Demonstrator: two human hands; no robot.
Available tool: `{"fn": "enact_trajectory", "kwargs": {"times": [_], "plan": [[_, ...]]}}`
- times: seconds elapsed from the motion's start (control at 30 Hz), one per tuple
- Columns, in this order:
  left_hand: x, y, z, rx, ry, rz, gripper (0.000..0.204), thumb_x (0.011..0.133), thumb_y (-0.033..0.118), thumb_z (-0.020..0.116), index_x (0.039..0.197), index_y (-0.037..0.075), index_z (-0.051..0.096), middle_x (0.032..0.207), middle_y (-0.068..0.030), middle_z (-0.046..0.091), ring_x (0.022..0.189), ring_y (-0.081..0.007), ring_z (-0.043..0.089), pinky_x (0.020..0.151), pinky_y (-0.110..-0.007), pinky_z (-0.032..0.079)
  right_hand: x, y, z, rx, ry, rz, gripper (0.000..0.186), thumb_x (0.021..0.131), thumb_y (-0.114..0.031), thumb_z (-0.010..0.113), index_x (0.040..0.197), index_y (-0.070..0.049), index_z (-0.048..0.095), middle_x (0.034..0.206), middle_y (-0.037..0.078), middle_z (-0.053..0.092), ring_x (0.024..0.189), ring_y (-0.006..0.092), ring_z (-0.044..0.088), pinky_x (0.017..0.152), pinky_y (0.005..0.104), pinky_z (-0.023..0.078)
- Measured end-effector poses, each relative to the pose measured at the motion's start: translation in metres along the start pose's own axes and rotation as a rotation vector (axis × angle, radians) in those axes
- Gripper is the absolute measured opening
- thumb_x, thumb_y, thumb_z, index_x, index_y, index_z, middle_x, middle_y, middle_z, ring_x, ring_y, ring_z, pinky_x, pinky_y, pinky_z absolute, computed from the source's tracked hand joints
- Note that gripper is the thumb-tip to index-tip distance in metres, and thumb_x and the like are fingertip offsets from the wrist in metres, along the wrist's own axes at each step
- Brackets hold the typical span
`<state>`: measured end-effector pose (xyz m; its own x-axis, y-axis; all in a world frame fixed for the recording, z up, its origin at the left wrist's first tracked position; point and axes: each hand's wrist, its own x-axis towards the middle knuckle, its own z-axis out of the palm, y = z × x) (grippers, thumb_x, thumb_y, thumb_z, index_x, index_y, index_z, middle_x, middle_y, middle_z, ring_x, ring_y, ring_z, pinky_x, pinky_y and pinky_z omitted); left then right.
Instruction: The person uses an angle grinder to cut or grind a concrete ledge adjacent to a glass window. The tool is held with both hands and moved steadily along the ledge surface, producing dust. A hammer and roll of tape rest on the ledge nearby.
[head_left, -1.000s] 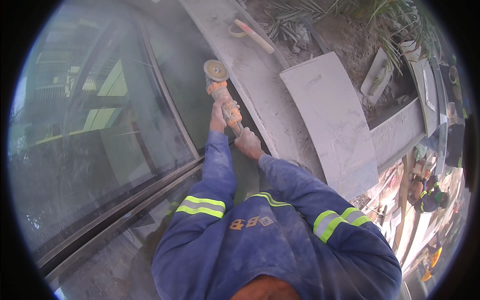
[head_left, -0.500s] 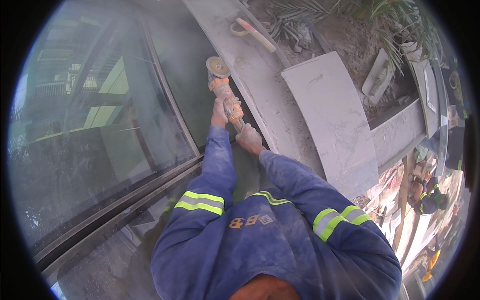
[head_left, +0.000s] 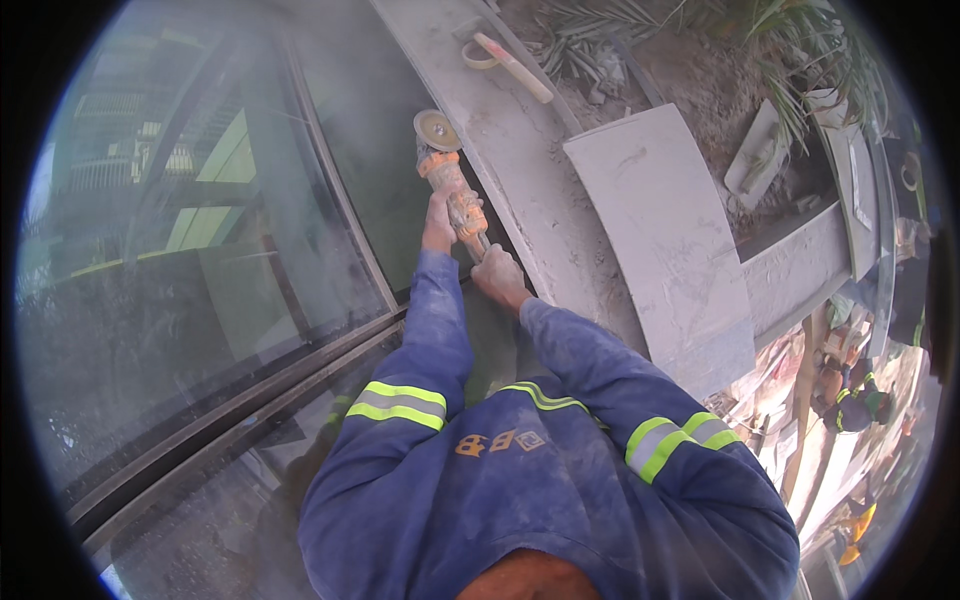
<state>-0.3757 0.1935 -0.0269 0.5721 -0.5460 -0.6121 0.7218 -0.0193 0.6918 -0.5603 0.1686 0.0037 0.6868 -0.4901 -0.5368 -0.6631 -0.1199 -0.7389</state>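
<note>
An orange, dust-caked angle grinder point(head_left: 460, 200) points away from me, its round disc point(head_left: 437, 131) at the far end beside the edge of a dusty grey ledge point(head_left: 530, 190). My left hand point(head_left: 438, 222) is closed around the grinder's body from the left side. Lower down, my right hand point(head_left: 501, 278) grips its rear end. Dust covers both hands. Whether the disc touches the ledge edge, I cannot tell. Dark window glass point(head_left: 365, 130) lies just left of the tool.
Large framed panes point(head_left: 200, 260) fill the left, with hazy dust over them. On the ledge rest a tape roll point(head_left: 480, 54), a pale stick point(head_left: 515, 70) and a grey panel point(head_left: 665, 230). Soil and palm fronds point(head_left: 785, 60) lie beyond. Another person point(head_left: 860, 408) is far below at right.
The grinder and both hands have barely shifted. Dust haze over the glass looks a little different.
</note>
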Motion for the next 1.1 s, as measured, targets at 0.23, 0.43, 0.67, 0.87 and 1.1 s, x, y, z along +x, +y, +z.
{"fn": "enact_trajectory", "kwargs": {"times": [0.23,0.43,0.67,0.87,1.1], "plan": [[0.000,0.000,0.004,0.001,0.042,0.077,0.055,0.079,0.030,0.075,0.120,-0.001,0.054,0.097,-0.0189,0.065,0.083,-0.0340,0.070,0.070,-0.051,0.062,0.009,0.000,0.001,-0.002,-0.004,0.020,0.032,0.089,-0.017,0.058,0.110,0.007,0.059,0.111,0.033,0.069,0.109,0.0477,0.067,0.096,0.0523,0.053],[-0.010,-0.009,-0.004,-0.012,0.013,0.007,0.055,0.078,0.030,0.076,0.119,0.000,0.054,0.094,-0.0174,0.065,0.083,-0.0327,0.070,0.070,-0.050,0.062,-0.007,0.003,0.000,-0.042,-0.074,0.065,0.036,0.088,-0.019,0.060,0.112,0.007,0.057,0.112,0.033,0.069,0.110,0.0472,0.067,0.097,0.0524,0.052],[-0.013,-0.013,-0.001,-0.020,0.006,0.054,0.048,0.076,0.033,0.078,0.109,0.004,0.060,0.091,-0.0160,0.069,0.079,-0.0301,0.072,0.069,-0.045,0.061,-0.006,0.004,-0.002,-0.045,-0.056,0.044,0.037,0.087,-0.018,0.061,0.114,0.008,0.057,0.112,0.033,0.069,0.110,0.0476,0.067,0.096,0.0529,0.052],[-0.009,-0.002,0.008,0.009,0.032,0.090,0.053,0.074,0.035,0.080,0.112,0.004,0.060,0.091,-0.0155,0.068,0.079,-0.0298,0.071,0.070,-0.044,0.061,0.003,-0.001,-0.005,-0.031,-0.048,0.030,0.037,0.088,-0.018,0.061,0.114,0.008,0.058,0.112,0.033,0.069,0.110,0.0475,0.066,0.097,0.0525,0.053],[-0.014,-0.002,0.005,0.025,0.028,0.055,0.056,0.078,0.033,0.077,0.119,0.001,0.056,0.094,-0.0165,0.066,0.081,-0.0313,0.070,0.069,-0.048,0.062,-0.005,-0.002,-0.003,-0.038,-0.073,0.056,0.038,0.088,-0.020,0.062,0.115,0.007,0.058,0.114,0.032,0.069,0.113,0.0465,0.066,0.098,0.0517,0.052]]}}
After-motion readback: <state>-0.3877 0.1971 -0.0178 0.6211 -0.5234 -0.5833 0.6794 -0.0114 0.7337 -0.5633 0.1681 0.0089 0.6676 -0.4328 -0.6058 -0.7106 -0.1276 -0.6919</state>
